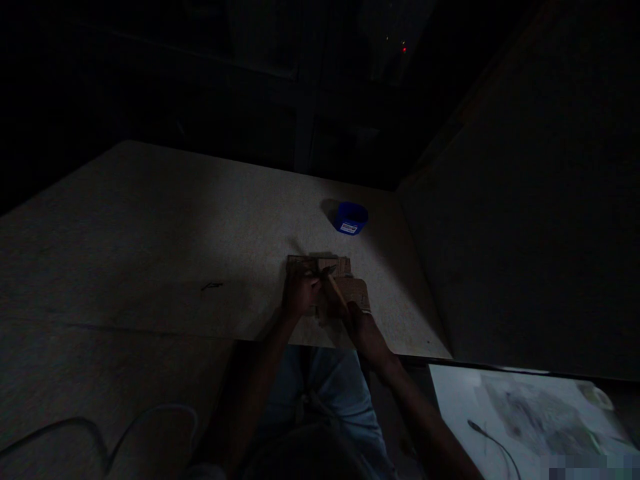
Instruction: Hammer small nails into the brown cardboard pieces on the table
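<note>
Lying flat on the pale, speckled surface, a brown flat piece is found directly under both hands, close to the near edge. The left hand is laid on the left part of this piece with its fingers bent over it. In the dim light it cannot be told whether this grip is really closed on the piece or only pressed on it. The right hand is closed around a thin wooden stick, which is held tilted, its dark tip pointed away from the right grip and near the left fingers.

Beyond the two grips, well apart and a little to the right, a blue container with a white label is stood on the surface, in the brightest patch of light. Far to the left of the left grip a small dark mark is seen on the surface. To the right of the right grip a dark upright panel is joined to the surface. Nearer than the right grip, low on the right, a white sheet with a grey drawing is seen, and a thin dark cord is laid on it. Low on the left a looped cable is visible. The room behind is almost black, and only a small red light is shown far beyond the grips.
</note>
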`<state>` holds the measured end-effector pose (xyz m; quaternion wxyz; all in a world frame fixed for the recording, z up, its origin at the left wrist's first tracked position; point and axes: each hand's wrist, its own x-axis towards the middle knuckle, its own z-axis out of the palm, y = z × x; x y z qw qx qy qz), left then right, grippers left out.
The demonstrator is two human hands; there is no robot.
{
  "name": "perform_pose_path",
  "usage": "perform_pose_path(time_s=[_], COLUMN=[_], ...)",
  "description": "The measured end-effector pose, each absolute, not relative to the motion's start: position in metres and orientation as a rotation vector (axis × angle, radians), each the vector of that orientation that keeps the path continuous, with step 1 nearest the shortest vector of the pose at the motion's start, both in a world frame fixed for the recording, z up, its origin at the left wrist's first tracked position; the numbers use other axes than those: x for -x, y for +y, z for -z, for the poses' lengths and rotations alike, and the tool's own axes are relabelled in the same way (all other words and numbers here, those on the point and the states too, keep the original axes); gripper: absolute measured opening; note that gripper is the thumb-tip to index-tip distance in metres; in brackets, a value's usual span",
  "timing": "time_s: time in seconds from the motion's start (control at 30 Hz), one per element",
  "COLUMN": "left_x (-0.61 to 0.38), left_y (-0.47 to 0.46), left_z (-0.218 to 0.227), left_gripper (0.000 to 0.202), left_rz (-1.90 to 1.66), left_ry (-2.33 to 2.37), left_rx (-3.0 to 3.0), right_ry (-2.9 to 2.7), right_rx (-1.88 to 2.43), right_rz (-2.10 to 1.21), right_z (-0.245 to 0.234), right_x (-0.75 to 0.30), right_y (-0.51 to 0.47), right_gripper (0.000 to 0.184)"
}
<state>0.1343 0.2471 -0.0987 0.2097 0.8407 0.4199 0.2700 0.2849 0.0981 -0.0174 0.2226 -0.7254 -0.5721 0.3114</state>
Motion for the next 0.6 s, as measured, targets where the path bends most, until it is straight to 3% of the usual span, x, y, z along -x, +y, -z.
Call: perform_pose_path(time_s=[0.27,0.6], left_x=[-0.133,-0.134], left_y=[0.247,0.25], left_z=[0.104,0.106], left_gripper=[0.017,0.02], left_rz=[-0.801,-0.852], left_ry=[1.137,1.135], left_rx=[-2.336,-2.116], right_ry=[-1.358,-0.791], right_rx=[1.866,1.578], right_rz=[-0.812,-0.992], right_z=[0.016,0.054], right_x=[-0.277,-0.271], right_y=[0.095,0.14], right_gripper=[0.048,0.049])
